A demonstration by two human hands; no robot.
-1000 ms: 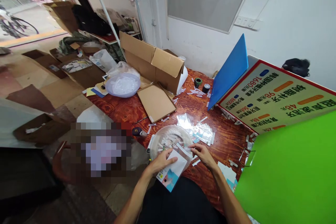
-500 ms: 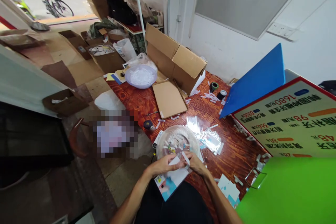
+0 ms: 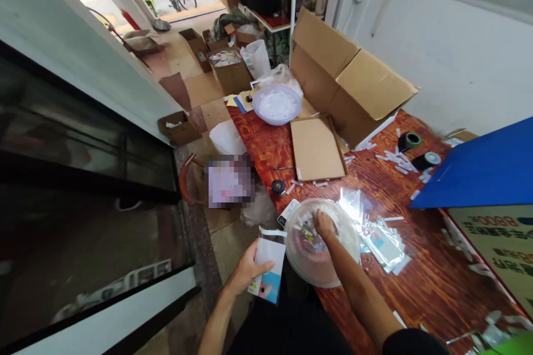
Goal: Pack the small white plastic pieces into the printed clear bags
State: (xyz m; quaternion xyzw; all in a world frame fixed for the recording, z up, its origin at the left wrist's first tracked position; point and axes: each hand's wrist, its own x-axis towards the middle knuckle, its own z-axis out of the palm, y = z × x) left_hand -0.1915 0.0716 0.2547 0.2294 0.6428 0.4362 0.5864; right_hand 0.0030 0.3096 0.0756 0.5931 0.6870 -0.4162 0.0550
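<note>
My left hand (image 3: 245, 273) grips a white packet (image 3: 267, 266) with a blue and pink printed bottom, held off the table's near edge above my lap. My right hand (image 3: 323, 226) reaches down into a clear plastic bowl (image 3: 333, 266) that holds several small white and coloured pieces; its fingers are closed among them, and what they pinch is too small to make out. A heap of clear plastic sleeves (image 3: 383, 236) lies just right of the bowl on the red-brown wooden table (image 3: 420, 283).
An open cardboard box (image 3: 353, 83), a flat cardboard lid (image 3: 316, 148) and a pale bowl of white pieces (image 3: 277, 104) stand farther back. Two tape rolls (image 3: 410, 140) and scattered white strips lie right. A blue board (image 3: 483, 169) leans over a printed sign (image 3: 503, 244). Left is a glass door and floor boxes.
My right hand left the packet and went into the clear bowl. My left hand carried the packet down and left, off the table edge. The view swung left and downward.
</note>
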